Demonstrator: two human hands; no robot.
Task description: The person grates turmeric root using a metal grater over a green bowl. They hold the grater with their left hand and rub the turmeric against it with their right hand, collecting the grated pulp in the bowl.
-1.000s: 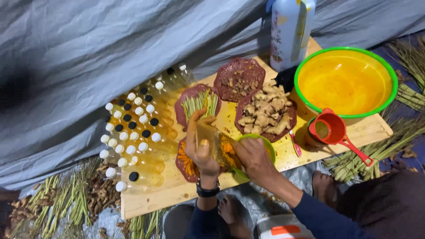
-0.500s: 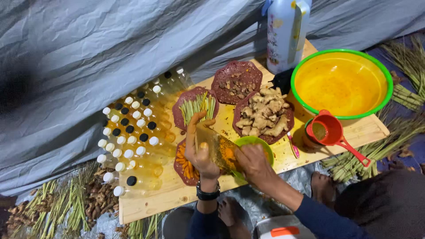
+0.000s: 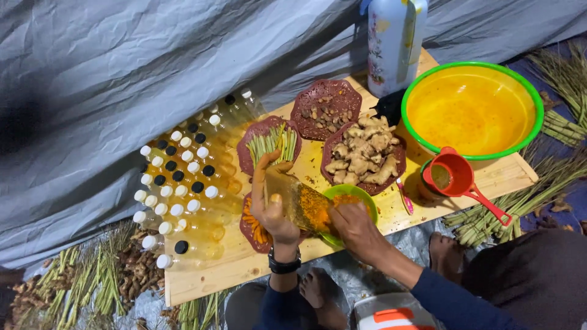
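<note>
On the wooden board (image 3: 501, 177), near its front edge, the left hand (image 3: 272, 211) clamps a flat grater (image 3: 299, 201), stiff and probably slippery with orange pulp, by its upper end over a small green bowl (image 3: 358, 195). The right hand (image 3: 354, 229) pinches a small root, hidden.

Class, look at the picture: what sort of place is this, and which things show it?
Probably a makeshift floor workspace for preparing herbal drinks: a wooden board on a tarp, rows of small filled bottles, and a plate of ginger roots.
</note>
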